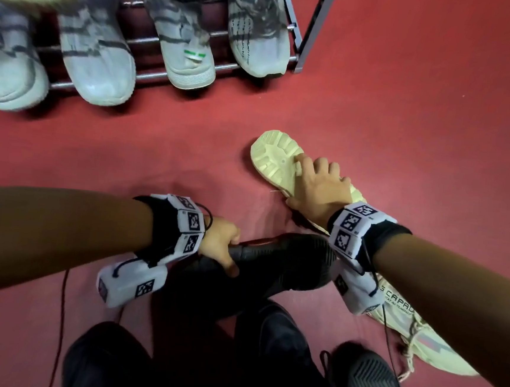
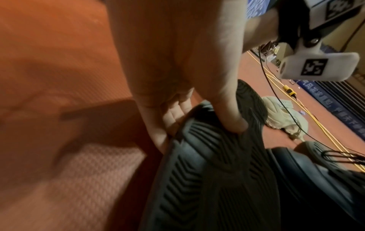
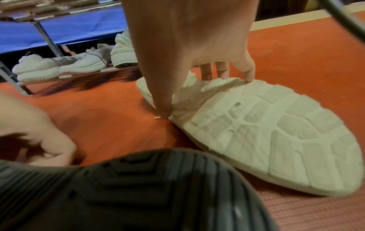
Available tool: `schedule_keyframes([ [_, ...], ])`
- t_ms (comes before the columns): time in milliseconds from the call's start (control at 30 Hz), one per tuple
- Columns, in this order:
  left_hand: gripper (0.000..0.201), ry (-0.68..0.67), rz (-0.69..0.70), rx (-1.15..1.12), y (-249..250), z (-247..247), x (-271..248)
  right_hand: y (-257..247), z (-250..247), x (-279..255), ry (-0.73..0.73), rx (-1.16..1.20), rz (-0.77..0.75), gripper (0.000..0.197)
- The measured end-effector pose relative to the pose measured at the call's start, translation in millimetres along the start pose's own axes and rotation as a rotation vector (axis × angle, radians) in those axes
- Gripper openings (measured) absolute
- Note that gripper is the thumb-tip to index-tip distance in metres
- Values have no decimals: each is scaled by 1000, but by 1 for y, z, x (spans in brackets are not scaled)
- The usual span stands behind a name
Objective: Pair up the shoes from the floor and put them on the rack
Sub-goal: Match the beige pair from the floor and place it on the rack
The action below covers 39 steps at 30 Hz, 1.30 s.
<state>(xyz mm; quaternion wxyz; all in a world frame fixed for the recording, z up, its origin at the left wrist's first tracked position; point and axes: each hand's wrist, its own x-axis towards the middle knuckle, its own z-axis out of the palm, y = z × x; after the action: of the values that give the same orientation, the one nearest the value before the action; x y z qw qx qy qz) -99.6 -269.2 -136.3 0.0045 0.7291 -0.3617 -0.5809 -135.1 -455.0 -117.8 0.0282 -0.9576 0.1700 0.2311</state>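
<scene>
Four pale shoes already fill the rack at eleven o'clock. Left hand fingers clamp a black shoe; right hand fingers grip an overturned cream shoe on the floor. Several remain unpaired.

Upturned shoe on floor, right of rack.

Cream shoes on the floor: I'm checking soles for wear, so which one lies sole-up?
The cream shoe under the right hand, tread facing up. The other cream shoe, beneath the right forearm, shows its printed upper.
</scene>
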Motion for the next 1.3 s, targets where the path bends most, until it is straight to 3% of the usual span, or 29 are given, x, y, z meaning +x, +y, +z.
schedule_keyframes([
  [100,37,-3,48,-86,-5,-13,1,9,-4,8,-11,123,-26,71],
  [233,39,29,118,-139,-20,-35,-6,34,-22,22,-52,422,19,60],
  [333,39,117,139,-165,-34,-54,-20,47,-28,27,65,532,101,40],
  [600,44,511,85,128,-63,-107,-71,45,-36,34,375,331,352,45],
  [767,38,403,129,87,-73,-91,-76,43,-37,32,453,362,369,48],
  [900,38,410,100,190,-69,-66,-61,50,-33,15,326,438,252,50],
  [1033,34,466,37,345,-54,-58,-48,77,-20,-10,143,482,298,47],
  [1167,33,484,82,413,-20,-66,-33,115,6,-49,-64,456,383,50],
  [1300,42,552,166,462,24,-80,-14,138,20,-88,-276,413,355,47],
])
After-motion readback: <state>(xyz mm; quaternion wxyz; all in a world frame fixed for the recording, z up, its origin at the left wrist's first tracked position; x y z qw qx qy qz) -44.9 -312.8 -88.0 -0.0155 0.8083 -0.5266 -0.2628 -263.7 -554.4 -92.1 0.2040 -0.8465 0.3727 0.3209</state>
